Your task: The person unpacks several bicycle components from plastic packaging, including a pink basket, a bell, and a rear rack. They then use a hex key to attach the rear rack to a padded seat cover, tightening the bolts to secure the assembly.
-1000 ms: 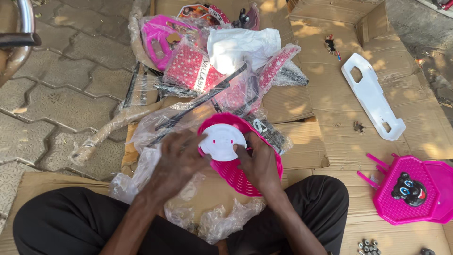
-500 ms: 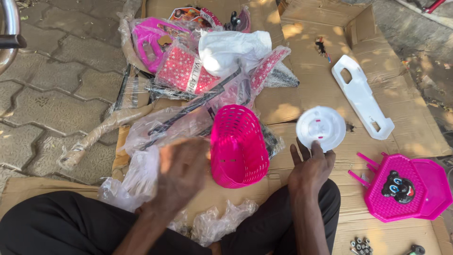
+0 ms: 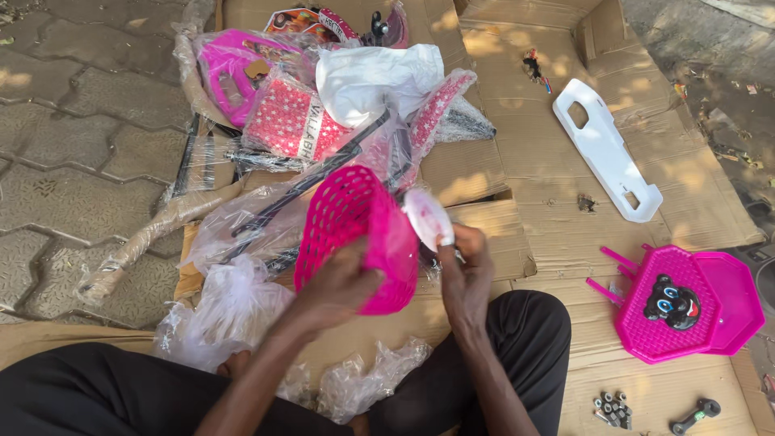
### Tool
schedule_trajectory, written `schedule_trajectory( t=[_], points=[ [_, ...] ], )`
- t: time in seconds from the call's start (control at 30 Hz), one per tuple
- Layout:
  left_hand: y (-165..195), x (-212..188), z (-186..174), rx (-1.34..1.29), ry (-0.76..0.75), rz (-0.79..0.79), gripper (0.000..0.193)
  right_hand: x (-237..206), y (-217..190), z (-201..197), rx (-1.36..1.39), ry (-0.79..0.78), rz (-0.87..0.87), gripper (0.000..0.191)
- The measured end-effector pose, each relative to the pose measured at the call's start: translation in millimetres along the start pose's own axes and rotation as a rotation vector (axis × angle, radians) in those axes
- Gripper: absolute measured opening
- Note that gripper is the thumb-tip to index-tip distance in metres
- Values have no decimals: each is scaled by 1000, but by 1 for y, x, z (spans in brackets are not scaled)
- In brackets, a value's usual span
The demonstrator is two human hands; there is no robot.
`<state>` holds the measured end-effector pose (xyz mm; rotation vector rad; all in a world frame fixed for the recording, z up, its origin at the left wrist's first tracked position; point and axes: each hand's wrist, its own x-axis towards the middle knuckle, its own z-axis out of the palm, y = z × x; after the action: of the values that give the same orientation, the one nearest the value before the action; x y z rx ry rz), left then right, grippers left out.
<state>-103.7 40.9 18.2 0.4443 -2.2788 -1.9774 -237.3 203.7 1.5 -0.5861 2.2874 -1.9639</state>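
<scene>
A pink plastic basket (image 3: 355,230) with a perforated wall is tilted up in front of me, its open mouth facing left. My left hand (image 3: 339,287) grips its lower side. My right hand (image 3: 464,270) holds a white round disc (image 3: 428,218) against the basket's right end. I sit cross-legged in black trousers on flattened cardboard (image 3: 549,161).
A pile of plastic-wrapped pink and red parts (image 3: 291,121) and black rods lies behind the basket. A white flat plastic guard (image 3: 605,149) lies to the right. A pink seat piece with a cartoon face (image 3: 678,303) sits at right; several bolts (image 3: 611,408) and a small tool (image 3: 696,413) lie near it.
The white disc had been lying on the cardboard to the right half a second ago; my right hand has picked it up and brought it to the basket, which my left hand tilted up.
</scene>
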Motion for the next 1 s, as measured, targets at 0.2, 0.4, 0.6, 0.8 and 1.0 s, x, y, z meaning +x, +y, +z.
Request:
schedule_trajectory(
  t=[0.2,0.4,0.6,0.8,1.0],
  points=[
    [-25,-32,-16,-530,192,-98,51,-15,-35,11,-40,286,-277,11],
    [-42,-22,22,-697,277,-65,51,-32,-42,19,-561,227,-533,15],
    [-42,-14,30,-689,233,-67,43,-37,-20,7,-606,286,-492,16],
    [-36,-4,38,-617,181,-88,31,-21,-13,6,-604,269,-514,15],
    [-26,1,50,-749,174,-25,35,-33,-34,17,-815,5,-668,41]
  ],
)
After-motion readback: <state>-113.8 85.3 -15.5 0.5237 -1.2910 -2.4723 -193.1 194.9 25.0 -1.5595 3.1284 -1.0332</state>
